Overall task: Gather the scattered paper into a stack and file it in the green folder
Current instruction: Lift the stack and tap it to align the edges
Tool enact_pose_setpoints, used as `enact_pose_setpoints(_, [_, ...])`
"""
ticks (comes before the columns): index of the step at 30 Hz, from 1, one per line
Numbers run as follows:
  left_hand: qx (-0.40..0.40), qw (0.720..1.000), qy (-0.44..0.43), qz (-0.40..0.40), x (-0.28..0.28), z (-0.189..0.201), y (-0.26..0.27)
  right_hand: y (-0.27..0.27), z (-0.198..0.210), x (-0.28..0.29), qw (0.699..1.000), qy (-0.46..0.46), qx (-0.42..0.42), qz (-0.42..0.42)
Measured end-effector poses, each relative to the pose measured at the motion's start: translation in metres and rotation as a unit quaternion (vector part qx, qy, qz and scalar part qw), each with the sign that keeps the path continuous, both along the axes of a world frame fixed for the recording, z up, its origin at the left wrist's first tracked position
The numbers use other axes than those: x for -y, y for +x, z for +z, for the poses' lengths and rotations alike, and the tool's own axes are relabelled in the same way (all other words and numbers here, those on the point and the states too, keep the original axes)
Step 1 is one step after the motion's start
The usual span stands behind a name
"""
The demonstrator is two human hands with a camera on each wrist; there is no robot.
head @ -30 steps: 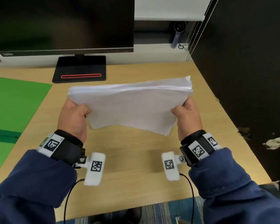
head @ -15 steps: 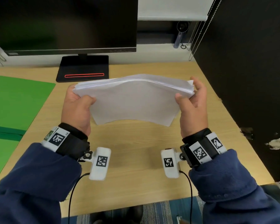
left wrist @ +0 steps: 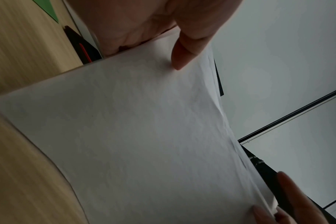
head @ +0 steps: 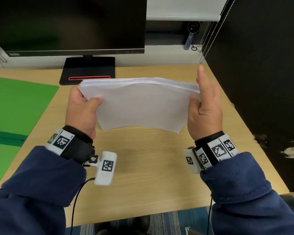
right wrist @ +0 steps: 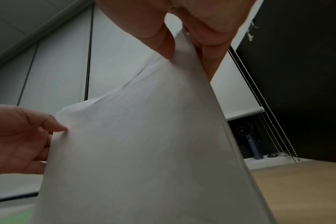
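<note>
A stack of white paper (head: 141,106) hangs above the wooden desk (head: 143,158), its top edge toward the monitor and its middle slightly bowed. My left hand (head: 81,107) grips the stack's left edge, thumb on the near face and fingers hidden behind. My right hand (head: 205,107) holds the right edge, thumb on the near face and fingers stretched straight up behind it. The right wrist view shows the paper (right wrist: 144,151) pinched between thumb and fingers. The left wrist view shows the thumb (left wrist: 180,57) pressing on the sheet (left wrist: 144,136). The green folder (head: 15,107) lies open at the desk's left.
A dark monitor (head: 66,22) on a black base (head: 87,70) stands at the back of the desk. A black wall (head: 261,65) borders the right side, with blind cords (head: 209,36) hanging in the corner. Bare desk lies below the stack.
The stack has tipped more upright and its sheets sit more evenly. My right hand has turned so that its fingers point straight up along the right edge. The left hand keeps its grip.
</note>
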State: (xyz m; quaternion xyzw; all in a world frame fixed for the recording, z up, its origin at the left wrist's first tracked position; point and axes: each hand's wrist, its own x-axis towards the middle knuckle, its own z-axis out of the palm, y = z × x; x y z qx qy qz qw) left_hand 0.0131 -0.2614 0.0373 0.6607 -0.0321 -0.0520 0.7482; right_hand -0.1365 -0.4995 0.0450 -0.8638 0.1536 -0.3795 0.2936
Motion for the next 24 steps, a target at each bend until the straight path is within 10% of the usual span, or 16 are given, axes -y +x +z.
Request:
enact_pose_setpoints(11, [0.105, 0.994, 0.041, 0.000, 0.000, 0.011, -0.002, 0.004, -0.004, 0.005, 1.000, -0.013, 0.018, 0.014])
enact_pose_setpoints(16, [0.232, 0.948, 0.215, -0.036, -0.007, 0.015, -0.006, 0.002, -0.007, 0.004, 1.000, 0.010, 0.001, 0.025])
enact_pose_setpoints(24, [0.289, 0.921, 0.258, -0.026, -0.013, 0.012, -0.009, 0.001, -0.008, 0.005, 0.999, 0.039, -0.013, 0.028])
